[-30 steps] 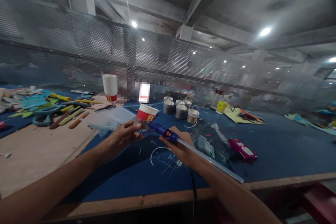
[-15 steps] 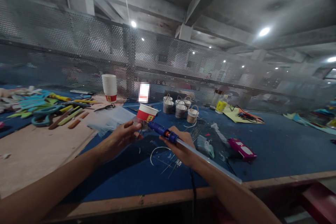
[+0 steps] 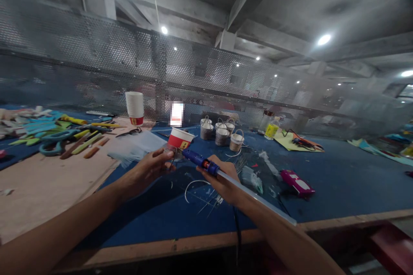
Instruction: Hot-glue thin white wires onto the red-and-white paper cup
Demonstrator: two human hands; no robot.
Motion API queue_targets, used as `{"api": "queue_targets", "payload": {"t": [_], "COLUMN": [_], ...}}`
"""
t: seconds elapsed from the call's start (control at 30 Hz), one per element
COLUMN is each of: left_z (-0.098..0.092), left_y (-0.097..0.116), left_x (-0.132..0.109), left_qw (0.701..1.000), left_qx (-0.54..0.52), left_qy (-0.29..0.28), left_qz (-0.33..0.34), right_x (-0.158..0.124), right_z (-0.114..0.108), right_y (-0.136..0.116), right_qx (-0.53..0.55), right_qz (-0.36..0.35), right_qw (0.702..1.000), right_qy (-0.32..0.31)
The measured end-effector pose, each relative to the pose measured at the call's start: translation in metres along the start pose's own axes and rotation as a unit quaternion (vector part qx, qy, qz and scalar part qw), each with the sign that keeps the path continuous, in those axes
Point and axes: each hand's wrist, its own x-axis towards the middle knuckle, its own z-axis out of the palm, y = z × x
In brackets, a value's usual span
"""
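My left hand (image 3: pixel 155 165) is closed on a small paper cup (image 3: pixel 179 138) with a white rim and a red band, held slightly tilted above the blue table mat. Its lower part is partly hidden by my fingers. A blue hot glue gun (image 3: pixel 200 161) is gripped in my right hand (image 3: pixel 226 178). Its nozzle points left, close to the lower part of the cup; whether they touch I cannot tell. From its back end a long clear glue stick (image 3: pixel 254 197) runs out over my right forearm. Thin pale wires (image 3: pixel 214 200) lie beneath the gun.
Several little buckets with wire handles (image 3: pixel 222 134) stand behind the hands. At left are stacked paper cups (image 3: pixel 134 107), scissors (image 3: pixel 53 142) and clay-coloured sticks (image 3: pixel 93 148). A magenta device (image 3: pixel 297 182), a yellow-labelled bottle (image 3: pixel 272 129) and yellow paper (image 3: pixel 290 142) lie right. Perforated metal panels (image 3: pixel 200 68) rise behind.
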Motion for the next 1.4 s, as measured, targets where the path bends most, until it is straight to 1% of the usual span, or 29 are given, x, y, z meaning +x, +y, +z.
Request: {"api": "queue_targets", "payload": {"t": [0.1, 0.27, 0.67, 0.87, 1.17, 1.4], "left_z": [-0.0036, -0.0083, -0.0037, -0.002, -0.0066, -0.0103], "left_y": [-0.0025, -0.0058, -0.0012, 0.0021, -0.0004, -0.0022], "left_x": [0.0022, 0.0045, 0.0009, -0.002, 0.0007, 0.001], "left_qw": [1.0, 1.0, 1.0, 1.0, 1.0, 1.0], "left_qx": [-0.004, -0.005, -0.006, 0.008, -0.017, -0.025], "left_qy": [-0.001, 0.006, 0.006, 0.024, 0.019, 0.002], "left_qz": [-0.005, -0.013, -0.01, -0.007, -0.014, -0.013], "right_x": [-0.0004, -0.0004, -0.0009, -0.0005, -0.0005, -0.0001], "right_z": [-0.001, -0.0029, -0.0023, -0.004, -0.006, -0.0057], "right_y": [-0.0006, -0.0025, 0.0006, -0.0009, -0.0035, -0.002], "right_qx": [0.009, -0.006, -0.005, 0.004, -0.003, -0.022], "right_qz": [0.007, 0.016, 0.013, 0.017, 0.028, 0.028], "right_qw": [1.0, 1.0, 1.0, 1.0, 0.999, 0.999], "right_qy": [-0.008, -0.013, -0.011, -0.012, -0.016, -0.016]}}
